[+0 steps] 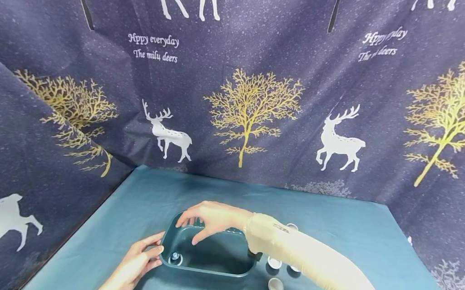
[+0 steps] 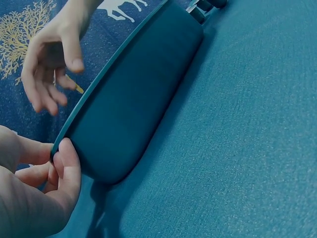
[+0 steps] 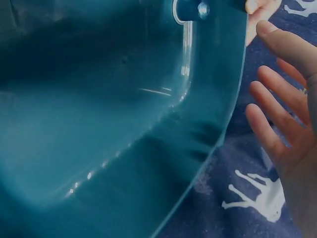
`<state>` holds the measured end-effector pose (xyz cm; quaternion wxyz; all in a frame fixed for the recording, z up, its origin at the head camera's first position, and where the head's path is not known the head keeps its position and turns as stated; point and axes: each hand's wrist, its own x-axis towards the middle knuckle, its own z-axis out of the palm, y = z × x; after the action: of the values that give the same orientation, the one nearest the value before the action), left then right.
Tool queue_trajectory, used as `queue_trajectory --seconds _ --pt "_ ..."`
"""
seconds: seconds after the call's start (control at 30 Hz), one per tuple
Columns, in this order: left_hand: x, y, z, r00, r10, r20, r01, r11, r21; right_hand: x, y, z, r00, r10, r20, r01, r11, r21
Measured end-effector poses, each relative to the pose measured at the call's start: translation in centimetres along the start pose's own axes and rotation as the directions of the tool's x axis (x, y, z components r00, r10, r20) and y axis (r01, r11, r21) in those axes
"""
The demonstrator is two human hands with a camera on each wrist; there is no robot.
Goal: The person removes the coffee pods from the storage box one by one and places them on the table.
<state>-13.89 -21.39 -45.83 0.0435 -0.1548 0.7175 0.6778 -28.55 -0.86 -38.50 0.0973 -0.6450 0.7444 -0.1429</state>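
Note:
A teal plastic basin [image 1: 202, 271] stands on the table in the head view. My left hand [image 1: 141, 257] pinches its left rim between thumb and fingers, as the left wrist view of that hand [image 2: 44, 193] also shows. Over the basin's left part hovers my right hand [image 1: 214, 217], fingers loosely spread and holding nothing. The right wrist view has this hand [image 3: 290, 106] beside the basin's edge [image 3: 237, 94]. In the basin's near left corner sits a small round thing [image 1: 175, 257] with a pale ring and a shiny bluish knob.
Right of the basin lie several small white round pieces, one a disc [image 1: 276, 287] nearest the front. A small dark object [image 1: 254, 256] is at the basin's right end, partly behind the right sleeve [image 1: 290, 247]. Dark patterned cloth [image 1: 264, 52] hangs behind the teal-covered table [image 1: 345, 226].

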Motion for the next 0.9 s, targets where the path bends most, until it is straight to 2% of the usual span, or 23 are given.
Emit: queue_trajectory --seconds 0.23,0.47,0.7,0.9 --pt "0.0 0.0 0.0 1.0 -0.007 0.009 0.007 1.0 -0.005 1.4 -0.1 1.5 0.998 -0.007 0.062 0.009 0.999 -0.034" --pt "0.2 0.1 0.0 1.0 -0.007 -0.001 0.007 1.0 -0.013 2.6 -0.2 3.5 0.991 -0.043 0.13 0.053 0.996 -0.077" --pt "0.1 0.1 -0.1 1.0 0.0 0.011 0.0 1.0 -0.012 3.4 -0.4 4.7 0.984 -0.064 0.164 0.079 0.993 -0.083" --pt "0.1 0.0 0.0 1.0 0.007 0.014 -0.007 1.0 -0.014 3.9 -0.4 5.9 0.982 -0.065 0.178 0.092 0.984 -0.15"
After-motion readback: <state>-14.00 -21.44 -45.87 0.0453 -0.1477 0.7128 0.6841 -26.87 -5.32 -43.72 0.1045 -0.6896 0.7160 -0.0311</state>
